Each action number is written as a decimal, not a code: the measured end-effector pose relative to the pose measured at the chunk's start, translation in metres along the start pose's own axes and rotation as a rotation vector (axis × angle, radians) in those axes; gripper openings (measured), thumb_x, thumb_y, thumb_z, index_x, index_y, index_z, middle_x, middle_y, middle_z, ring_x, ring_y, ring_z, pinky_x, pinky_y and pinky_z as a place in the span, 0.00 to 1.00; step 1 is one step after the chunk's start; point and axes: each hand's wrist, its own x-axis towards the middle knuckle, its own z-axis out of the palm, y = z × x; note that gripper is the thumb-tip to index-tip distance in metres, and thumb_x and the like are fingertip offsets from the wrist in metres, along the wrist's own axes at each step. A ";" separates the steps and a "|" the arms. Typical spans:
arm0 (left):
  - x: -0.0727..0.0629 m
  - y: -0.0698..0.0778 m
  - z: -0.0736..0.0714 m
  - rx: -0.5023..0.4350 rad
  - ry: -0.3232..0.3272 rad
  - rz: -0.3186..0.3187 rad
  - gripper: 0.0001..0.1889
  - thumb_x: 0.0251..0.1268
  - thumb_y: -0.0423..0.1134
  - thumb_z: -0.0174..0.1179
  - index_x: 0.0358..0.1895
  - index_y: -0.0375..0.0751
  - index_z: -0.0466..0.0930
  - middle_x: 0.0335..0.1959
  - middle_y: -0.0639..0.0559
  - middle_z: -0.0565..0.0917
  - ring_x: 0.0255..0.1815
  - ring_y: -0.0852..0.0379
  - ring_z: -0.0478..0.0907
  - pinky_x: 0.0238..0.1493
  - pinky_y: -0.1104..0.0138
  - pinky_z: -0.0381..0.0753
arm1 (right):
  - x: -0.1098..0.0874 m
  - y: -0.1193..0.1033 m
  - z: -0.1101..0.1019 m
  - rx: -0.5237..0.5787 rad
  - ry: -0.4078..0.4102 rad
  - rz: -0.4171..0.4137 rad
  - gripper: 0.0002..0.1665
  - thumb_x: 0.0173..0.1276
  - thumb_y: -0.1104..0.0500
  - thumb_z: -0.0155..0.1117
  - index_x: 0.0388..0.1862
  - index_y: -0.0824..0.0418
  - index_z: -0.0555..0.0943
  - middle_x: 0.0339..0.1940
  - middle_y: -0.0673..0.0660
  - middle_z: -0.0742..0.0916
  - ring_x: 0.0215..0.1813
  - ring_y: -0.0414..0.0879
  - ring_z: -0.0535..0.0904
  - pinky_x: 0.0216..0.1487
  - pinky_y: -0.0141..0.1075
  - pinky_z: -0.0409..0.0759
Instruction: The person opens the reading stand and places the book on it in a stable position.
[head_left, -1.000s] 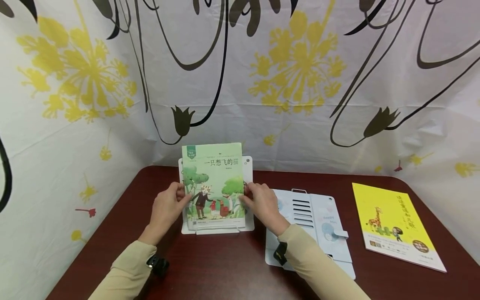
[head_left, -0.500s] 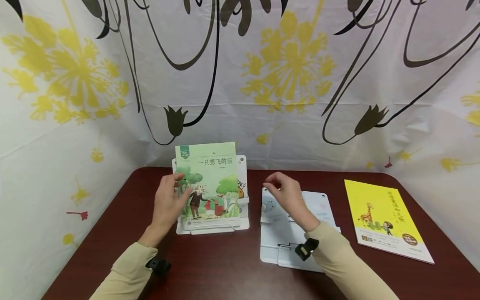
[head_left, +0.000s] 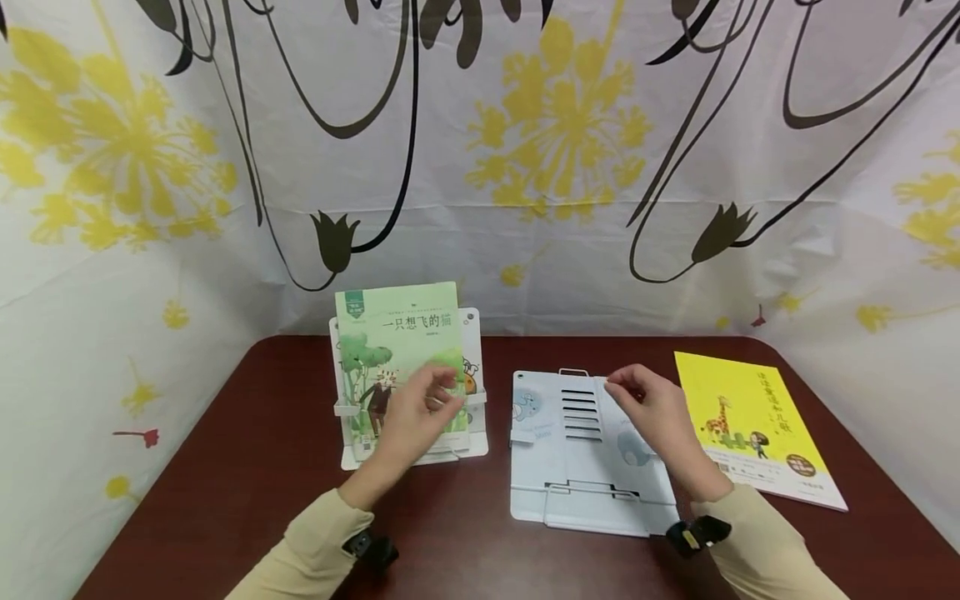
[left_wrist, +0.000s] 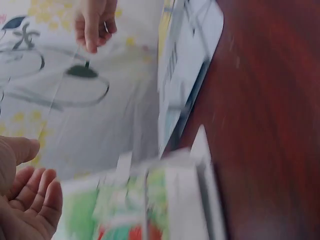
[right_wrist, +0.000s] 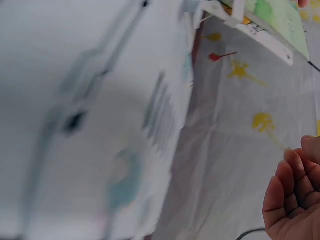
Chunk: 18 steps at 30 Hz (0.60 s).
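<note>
A green picture book (head_left: 408, 308) leans upright on a white book stand (head_left: 474, 425), side clips at its left and right edges. My left hand (head_left: 420, 417) is in front of the book's lower right part, fingers loosely bent and holding nothing; the left wrist view shows a gap between its thumb (left_wrist: 25, 149) and fingers. A second, pale blue book stand (head_left: 592, 458) lies flat to the right, with slots and a wire lip. Over its right side hovers my right hand (head_left: 660, 412), loosely curled with nothing in it. The yellow book (head_left: 750, 408) lies just beyond that hand.
Both stands and the yellow book are on a dark red-brown table (head_left: 450, 533). A white cloth (head_left: 562, 275) with yellow flowers and dark stems hangs behind and at both sides. The green book rises above its stand's top edge.
Both hands have let go of the green book, the right one first. The right hand has moved right over the flat stand; the left has shifted right across the book. The view has turned slightly right.
</note>
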 end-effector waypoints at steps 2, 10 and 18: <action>-0.003 0.003 0.012 -0.010 -0.069 -0.019 0.16 0.55 0.30 0.66 0.48 0.32 0.77 0.38 0.42 0.83 0.33 0.54 0.81 0.35 0.71 0.81 | -0.010 0.009 -0.006 -0.008 -0.024 0.033 0.05 0.62 0.61 0.66 0.37 0.60 0.81 0.28 0.53 0.84 0.28 0.44 0.72 0.26 0.27 0.72; -0.020 0.000 0.053 0.002 -0.337 -0.142 0.12 0.58 0.35 0.64 0.44 0.35 0.80 0.34 0.49 0.85 0.32 0.59 0.80 0.33 0.73 0.77 | -0.050 0.036 -0.020 0.007 -0.187 0.146 0.04 0.60 0.63 0.67 0.34 0.61 0.81 0.26 0.51 0.83 0.26 0.37 0.69 0.24 0.28 0.69; -0.032 -0.002 0.083 0.013 -0.523 -0.228 0.14 0.54 0.36 0.67 0.43 0.36 0.81 0.33 0.50 0.85 0.30 0.64 0.79 0.33 0.74 0.77 | -0.071 0.048 -0.025 0.152 -0.454 0.234 0.05 0.60 0.64 0.66 0.35 0.64 0.81 0.24 0.51 0.81 0.24 0.35 0.70 0.24 0.29 0.71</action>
